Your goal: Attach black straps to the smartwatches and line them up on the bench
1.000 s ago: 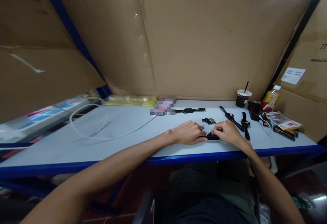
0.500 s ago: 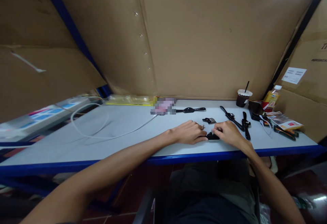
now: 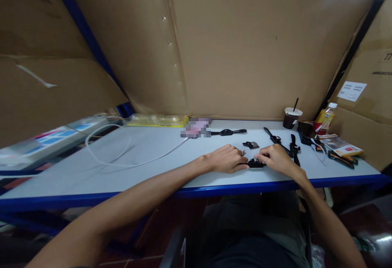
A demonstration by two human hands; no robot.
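Near the table's front edge lies a black tool (image 3: 256,164) with small silver parts on top. My left hand (image 3: 228,158), a ring on one finger, is closed on the tool's left end. My right hand (image 3: 275,158) has its fingers pinched together at the tool's right side, by the silver parts; what is between them is too small to make out. Just behind sits a small black part with a flat metal plate (image 3: 251,145). Farther back is a black two-handled tool (image 3: 228,131). Two more black tools (image 3: 277,140) (image 3: 295,149) lie right of my right hand.
A lidded drink cup (image 3: 292,118), a bottle (image 3: 325,118), a black box (image 3: 304,132) and a packet (image 3: 344,145) stand or lie at the right. A white cable (image 3: 137,164) runs to a blurred pink object (image 3: 196,127). Cardboard (image 3: 232,47) rises behind the table (image 3: 153,149).
My right hand has shifted slightly to the right and its fingers have moved on the tool, so more of the silver parts shows. My left hand has stayed in place.
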